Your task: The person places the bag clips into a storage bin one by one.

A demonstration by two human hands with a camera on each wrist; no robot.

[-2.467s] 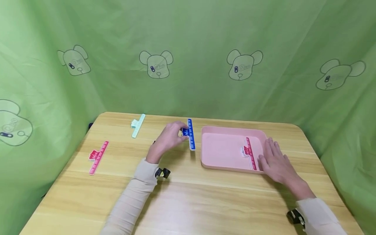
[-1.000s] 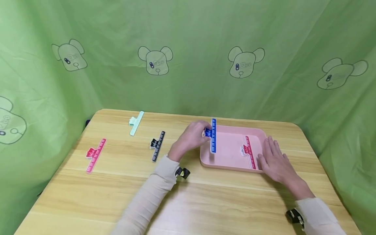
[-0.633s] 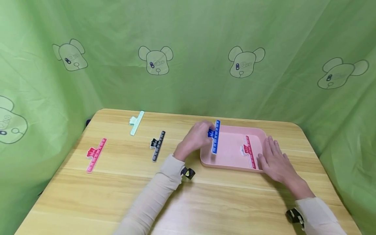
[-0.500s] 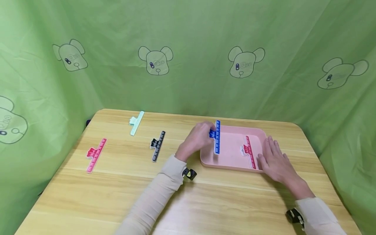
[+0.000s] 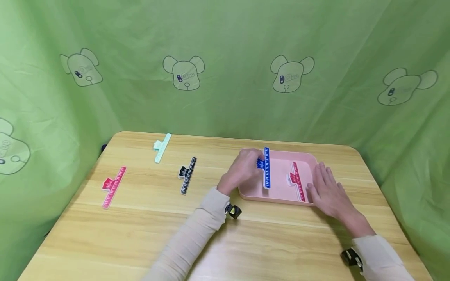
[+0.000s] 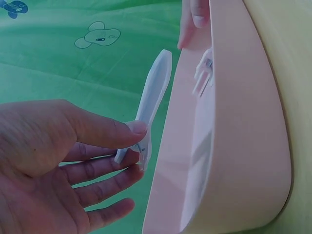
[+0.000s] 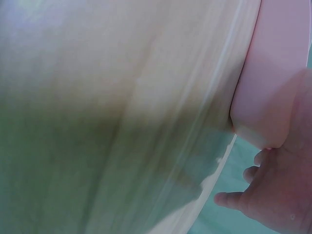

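Note:
My left hand [image 5: 246, 167] pinches a blue clip with a piano-key pattern [image 5: 267, 168] by its handle, between thumb and fingers. It holds the clip above the left half of a pink tray [image 5: 275, 199]. In the left wrist view the clip's white side [image 6: 155, 92] shows, apart from the tray wall [image 6: 248, 126]. A red piano-key clip [image 5: 298, 181] lies inside the tray toward the right. My right hand [image 5: 328, 191] rests with extended fingers against the tray's right edge; in the right wrist view the hand [image 7: 278, 195] is beside the tray's corner.
On the wooden table [image 5: 140, 234], left of the tray, lie a black clip [image 5: 189, 175], a mint-green clip [image 5: 163, 148] and a pinkish-red clip [image 5: 114, 187]. A green curtain [image 5: 225, 109] hangs along the table's back and sides.
My left hand has carried the blue clip rightward from the table left of the tray to over the tray, most recently a little lower. The right hand has stayed at the tray's edge.

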